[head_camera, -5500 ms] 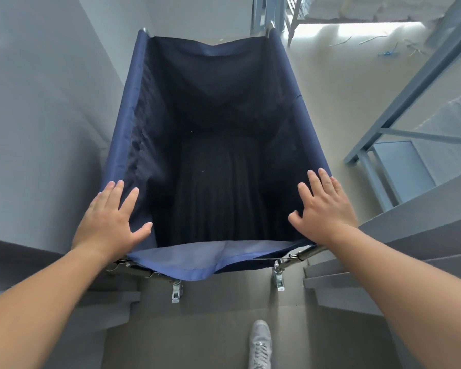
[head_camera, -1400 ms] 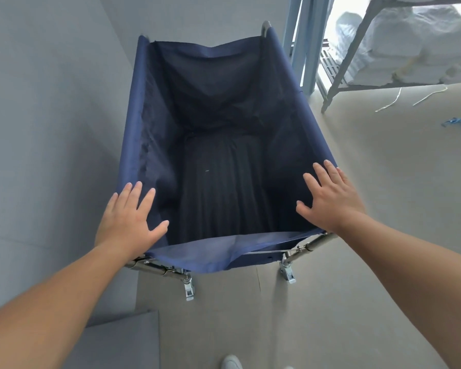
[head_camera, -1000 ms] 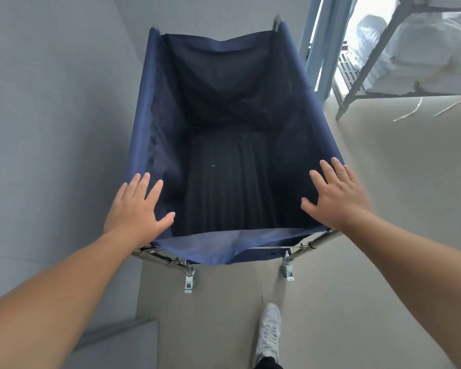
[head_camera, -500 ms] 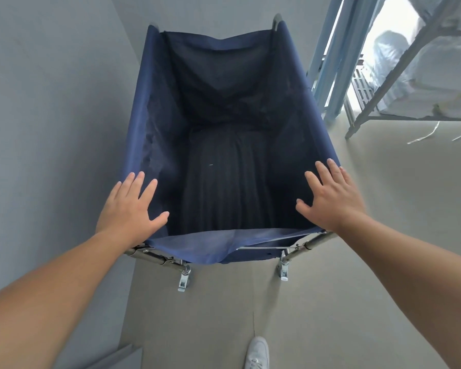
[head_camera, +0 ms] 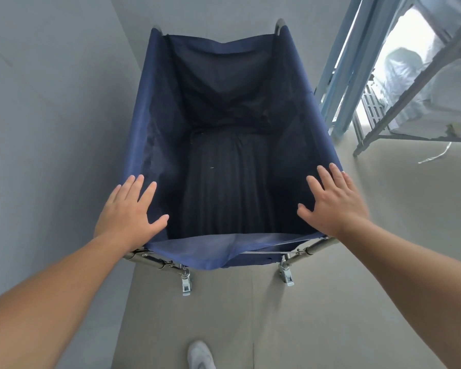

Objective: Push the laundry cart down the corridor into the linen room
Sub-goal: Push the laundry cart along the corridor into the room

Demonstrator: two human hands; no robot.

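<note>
The laundry cart is a deep navy fabric bag on a metal frame, straight in front of me, with dark cloth lying at its bottom. My left hand lies flat on the near left corner of its rim, fingers spread. My right hand lies flat on the near right corner in the same way. Neither hand curls around the frame tube. Two metal caster brackets show under the near edge.
A grey wall runs close along the cart's left side. To the right stand pale blue frame posts and a metal rack holding white wrapped bundles. Beige floor spreads to the right. My white shoe shows below.
The cart has rolled forward along the left wall, past the grey ledges. The blue posts and the rack with white bundles have come nearer on the right. Both hands stay on the rim.
</note>
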